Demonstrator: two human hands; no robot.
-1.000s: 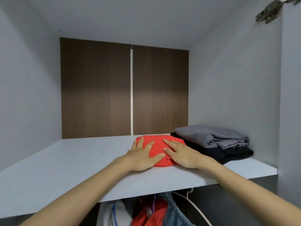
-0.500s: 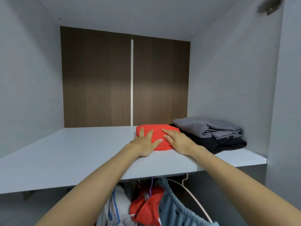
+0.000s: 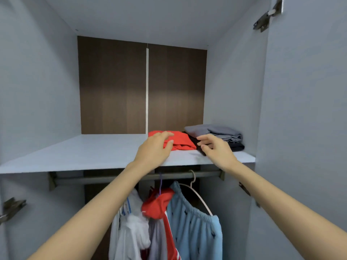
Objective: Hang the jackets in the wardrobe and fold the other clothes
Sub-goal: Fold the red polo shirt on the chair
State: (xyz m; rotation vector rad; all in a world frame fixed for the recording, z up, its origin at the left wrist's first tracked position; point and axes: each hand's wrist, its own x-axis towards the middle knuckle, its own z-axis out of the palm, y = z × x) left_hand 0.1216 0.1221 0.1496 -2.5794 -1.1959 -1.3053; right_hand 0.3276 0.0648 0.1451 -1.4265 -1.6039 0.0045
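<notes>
Both hands are drawing back from the red folded garment [image 3: 181, 140]. Left hand [image 3: 154, 150], released with fingers loosely curled, is hovering at its near left edge. Right hand [image 3: 216, 148], released, is hanging over the black garment [image 3: 237, 146]. Red folded garment is lying on the shelf [image 3: 84, 152], touching the black garment, which is carrying the grey garment [image 3: 216, 131]. Jackets [image 3: 157, 205] are hanging below.
</notes>
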